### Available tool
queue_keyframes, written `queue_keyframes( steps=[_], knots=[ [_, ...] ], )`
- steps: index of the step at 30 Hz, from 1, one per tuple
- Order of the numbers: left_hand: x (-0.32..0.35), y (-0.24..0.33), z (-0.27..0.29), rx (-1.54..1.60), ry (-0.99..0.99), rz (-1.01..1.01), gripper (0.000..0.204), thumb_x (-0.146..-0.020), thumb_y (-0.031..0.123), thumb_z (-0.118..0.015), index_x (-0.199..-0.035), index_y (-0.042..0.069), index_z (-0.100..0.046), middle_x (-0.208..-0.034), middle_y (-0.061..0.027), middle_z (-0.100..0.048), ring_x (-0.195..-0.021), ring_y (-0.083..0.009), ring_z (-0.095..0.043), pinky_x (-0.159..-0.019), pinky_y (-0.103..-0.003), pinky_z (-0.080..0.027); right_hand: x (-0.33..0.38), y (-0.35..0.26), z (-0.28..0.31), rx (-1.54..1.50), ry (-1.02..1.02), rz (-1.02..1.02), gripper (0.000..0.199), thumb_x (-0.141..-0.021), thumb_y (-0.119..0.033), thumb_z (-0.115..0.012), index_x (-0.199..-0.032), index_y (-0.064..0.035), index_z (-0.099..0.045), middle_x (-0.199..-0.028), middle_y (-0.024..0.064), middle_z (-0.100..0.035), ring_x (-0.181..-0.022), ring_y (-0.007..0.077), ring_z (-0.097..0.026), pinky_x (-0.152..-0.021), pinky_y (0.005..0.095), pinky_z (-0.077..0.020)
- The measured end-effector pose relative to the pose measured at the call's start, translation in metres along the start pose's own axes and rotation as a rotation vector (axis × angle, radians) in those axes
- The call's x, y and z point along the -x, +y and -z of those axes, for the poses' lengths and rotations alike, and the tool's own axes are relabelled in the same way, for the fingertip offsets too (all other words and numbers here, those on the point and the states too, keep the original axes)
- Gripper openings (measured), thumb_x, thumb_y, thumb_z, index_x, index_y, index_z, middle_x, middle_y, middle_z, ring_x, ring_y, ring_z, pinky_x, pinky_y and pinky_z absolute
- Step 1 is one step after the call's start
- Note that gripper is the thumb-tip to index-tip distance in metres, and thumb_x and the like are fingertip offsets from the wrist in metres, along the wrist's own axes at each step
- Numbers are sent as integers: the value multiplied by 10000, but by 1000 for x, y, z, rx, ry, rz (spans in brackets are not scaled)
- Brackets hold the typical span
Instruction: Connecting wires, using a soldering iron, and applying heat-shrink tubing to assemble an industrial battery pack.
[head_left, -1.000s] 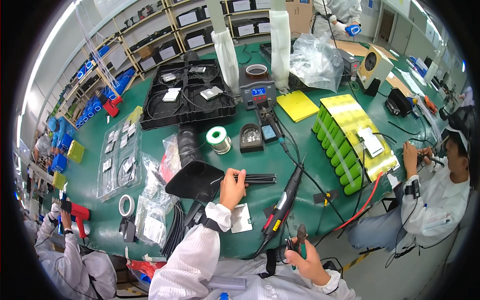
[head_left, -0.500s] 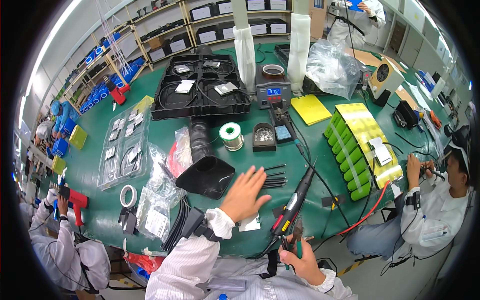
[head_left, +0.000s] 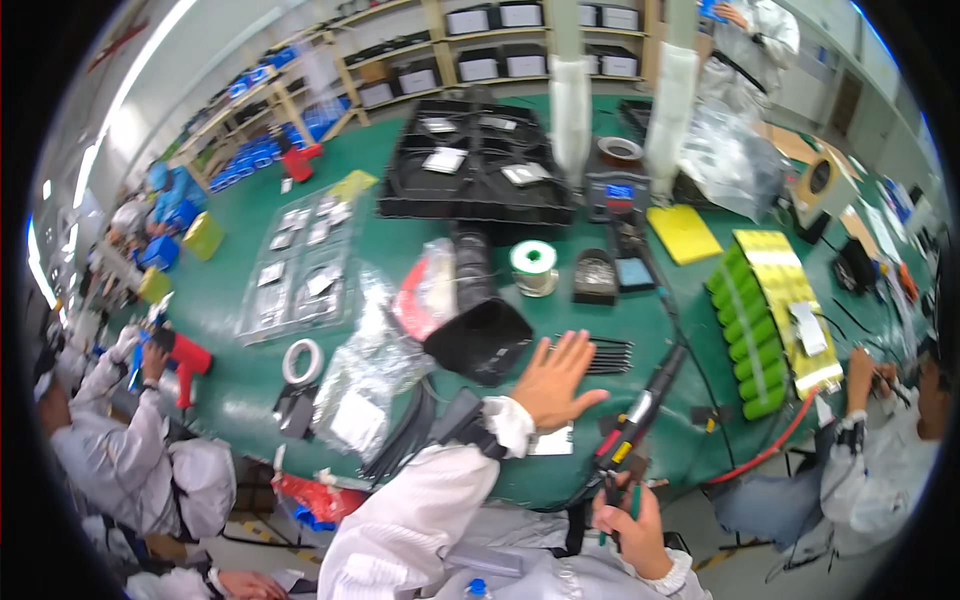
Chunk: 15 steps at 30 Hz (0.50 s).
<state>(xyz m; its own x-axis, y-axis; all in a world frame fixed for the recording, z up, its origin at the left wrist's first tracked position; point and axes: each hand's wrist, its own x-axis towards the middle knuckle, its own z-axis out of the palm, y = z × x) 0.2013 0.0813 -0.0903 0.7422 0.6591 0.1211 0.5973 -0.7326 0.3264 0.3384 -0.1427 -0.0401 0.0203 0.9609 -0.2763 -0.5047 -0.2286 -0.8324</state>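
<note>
My left hand (head_left: 557, 378) lies flat with its fingers spread on the green table (head_left: 480, 470), holding nothing. Just beyond its fingertips is a row of short black sticks or tubes (head_left: 610, 356). A white card (head_left: 553, 440) lies beside the wrist. My right hand (head_left: 642, 528), near the front edge, is closed round pliers (head_left: 635, 498) with green handles; their jaws point away from me. Dark thin pieces beside the pliers are too blurred to name. A slim black power tool (head_left: 648, 403) with red and yellow marks lies just beyond this hand.
Beyond my left hand are a black fume nozzle (head_left: 480, 342), a solder spool (head_left: 534, 268) and a soldering station (head_left: 618, 198). A green-celled battery pack (head_left: 765, 330) stands right. Black tubing (head_left: 405, 432) and a plastic bag (head_left: 365, 375) lie left. People work at both sides.
The view has swung left, so everything sits further right in it. Both hands keep their poses, the left flat and the right round the pliers. Another person's hand now shows at lower left.
</note>
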Motion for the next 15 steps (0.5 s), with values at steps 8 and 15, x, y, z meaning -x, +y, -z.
queue_keyframes(
  steps=[8,15],
  knots=[
    [93,44,79,472,20,95,617,-909,210,-677,-1435,20,-418,-1361,-178,-530,-1263,-335,-526,-1030,-396,-442,1,-15,-1,192,10,8,194,-888,-93,-591,-1057,-20,-531,-819,38,-561,-667,115,-512,-604,243,-405],
    [193,-29,109,1159,925,656,858,-910,-4,-602,-1557,22,-40,-889,-63,-592,-698,-104,-546,-643,-236,-465,-11,-9,-10,223,-88,-22,212,-885,-87,-589,-1073,-23,-515,-827,39,-545,-667,117,-498,-602,246,-398]
  ],
)
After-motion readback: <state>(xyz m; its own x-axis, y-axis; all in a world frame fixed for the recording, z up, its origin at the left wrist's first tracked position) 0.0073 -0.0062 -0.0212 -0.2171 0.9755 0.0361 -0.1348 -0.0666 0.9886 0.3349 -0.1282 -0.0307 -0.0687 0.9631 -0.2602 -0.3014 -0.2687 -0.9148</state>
